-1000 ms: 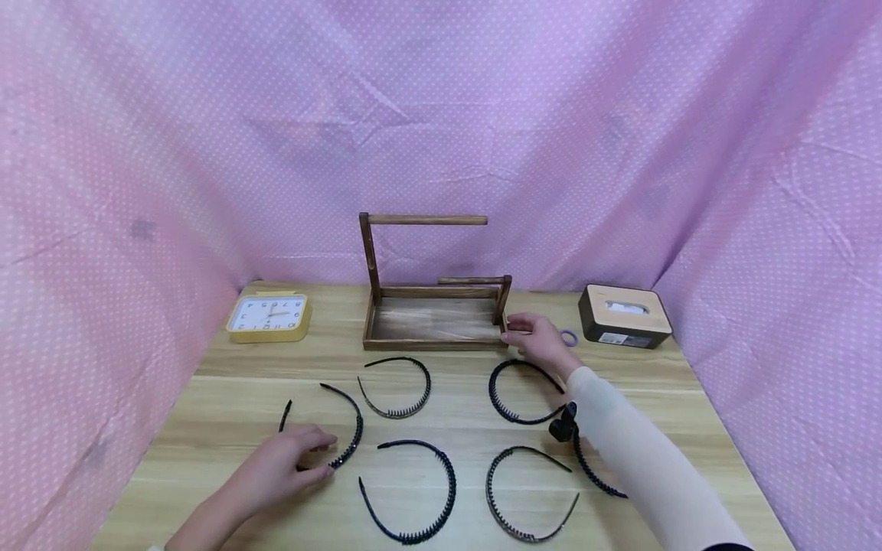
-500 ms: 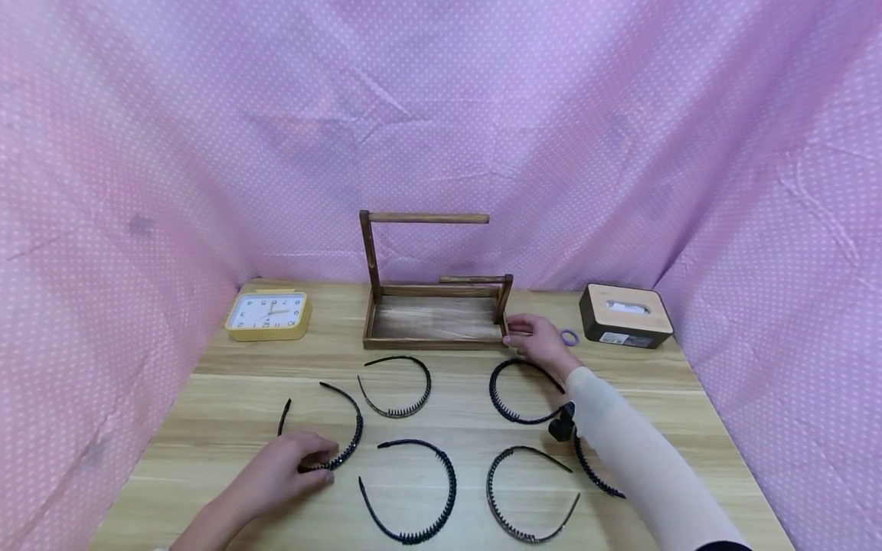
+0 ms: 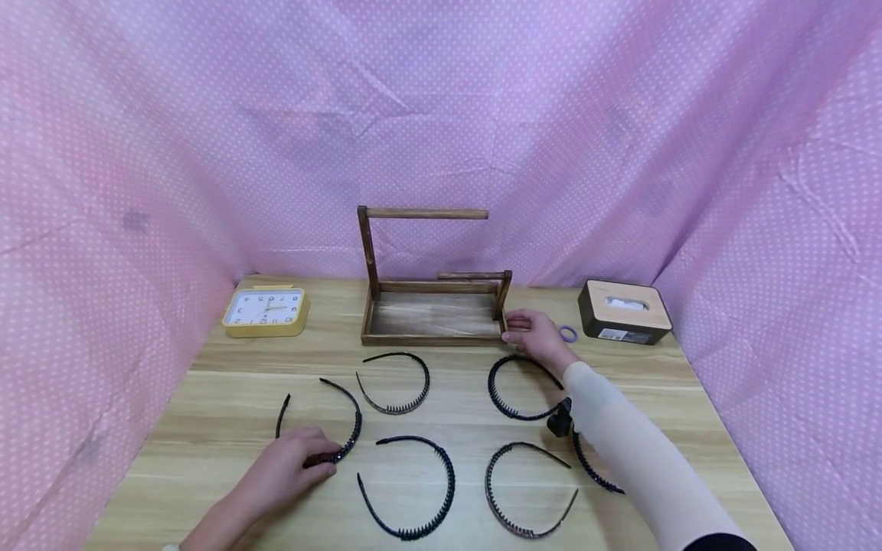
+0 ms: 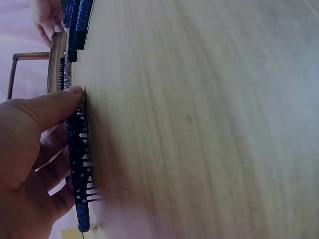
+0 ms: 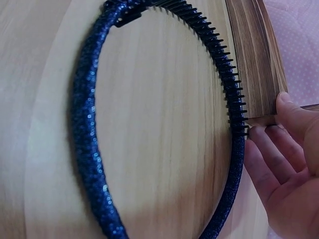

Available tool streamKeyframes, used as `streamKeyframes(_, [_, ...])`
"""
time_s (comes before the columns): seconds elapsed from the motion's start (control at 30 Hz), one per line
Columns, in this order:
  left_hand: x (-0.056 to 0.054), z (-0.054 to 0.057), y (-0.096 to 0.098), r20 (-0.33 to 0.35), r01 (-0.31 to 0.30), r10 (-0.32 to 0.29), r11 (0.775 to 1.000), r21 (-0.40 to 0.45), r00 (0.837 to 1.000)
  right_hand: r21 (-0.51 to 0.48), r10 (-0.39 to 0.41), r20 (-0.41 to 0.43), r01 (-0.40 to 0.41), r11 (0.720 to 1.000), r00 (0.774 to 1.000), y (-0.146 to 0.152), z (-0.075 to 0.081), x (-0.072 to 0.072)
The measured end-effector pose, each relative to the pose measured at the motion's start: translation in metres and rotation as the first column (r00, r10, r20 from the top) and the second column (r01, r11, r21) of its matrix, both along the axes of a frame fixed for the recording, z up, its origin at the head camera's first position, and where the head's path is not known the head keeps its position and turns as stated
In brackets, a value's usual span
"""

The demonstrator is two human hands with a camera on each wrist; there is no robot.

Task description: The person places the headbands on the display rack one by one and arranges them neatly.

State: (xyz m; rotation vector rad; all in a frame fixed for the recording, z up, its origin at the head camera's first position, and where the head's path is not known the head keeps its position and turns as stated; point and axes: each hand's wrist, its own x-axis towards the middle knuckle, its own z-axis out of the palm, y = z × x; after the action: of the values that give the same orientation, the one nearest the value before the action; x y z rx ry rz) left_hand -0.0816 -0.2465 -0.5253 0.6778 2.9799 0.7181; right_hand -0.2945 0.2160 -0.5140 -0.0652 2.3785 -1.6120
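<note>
At the lower left of the head view, my left hand [image 3: 292,463] pinches a dark toothed headband [image 3: 357,425] lying on the table. The left wrist view shows the thumb on the near side of that headband [image 4: 79,159] and the other fingers behind it. My right hand [image 3: 540,339] grips the front right corner of a brown wooden rack [image 3: 434,341], which has a shallow tray and two upright posts with bars. In the right wrist view, the thumb lies on the rack's edge [image 5: 256,64]. Just in front of this hand lies a glittery blue-black headband [image 5: 89,124].
Several more headbands lie on the wooden table, including one at front centre [image 3: 451,478], one at front right [image 3: 489,490] and one partly under the right forearm. A yellow clock [image 3: 265,312] stands left, a tissue box [image 3: 623,312] right, beside a purple ring [image 3: 568,334].
The left fingers and thumb have closed in on the headband and it has shifted very slightly. My right hand stays on the rack. The head view has tilted a little.
</note>
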Motion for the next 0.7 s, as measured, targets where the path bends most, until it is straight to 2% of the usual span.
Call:
streamKeyframes(0.17, [0.002,0.002,0.002,-0.073,0.001,-0.005,0.999,-0.048,0.997,-0.012,0.004,0.015,-0.004,1.000,1.000,-0.001,0.002,0.000])
streamKeyframes(0.33, [0.004,0.011,0.003,-0.165,-0.044,0.033,0.997,-0.063,0.986,-0.011,-0.001,0.030,0.001,1.000,1.000,-0.002,0.004,0.000])
streamKeyframes(0.57, [0.004,0.032,0.008,-0.249,-0.146,0.163,0.985,0.087,0.955,-0.024,-0.011,0.029,0.011,1.000,1.000,-0.002,0.004,0.001])
streamKeyframes(0.63, [0.004,0.039,0.008,-0.250,-0.177,0.210,0.973,0.150,0.945,-0.024,-0.015,0.030,0.016,1.000,0.999,-0.001,0.003,0.002])
streamKeyframes(0.7, [0.005,0.046,0.009,-0.224,-0.216,0.269,0.948,0.235,0.937,-0.025,-0.018,0.030,0.019,1.000,0.999,-0.001,0.002,0.003])
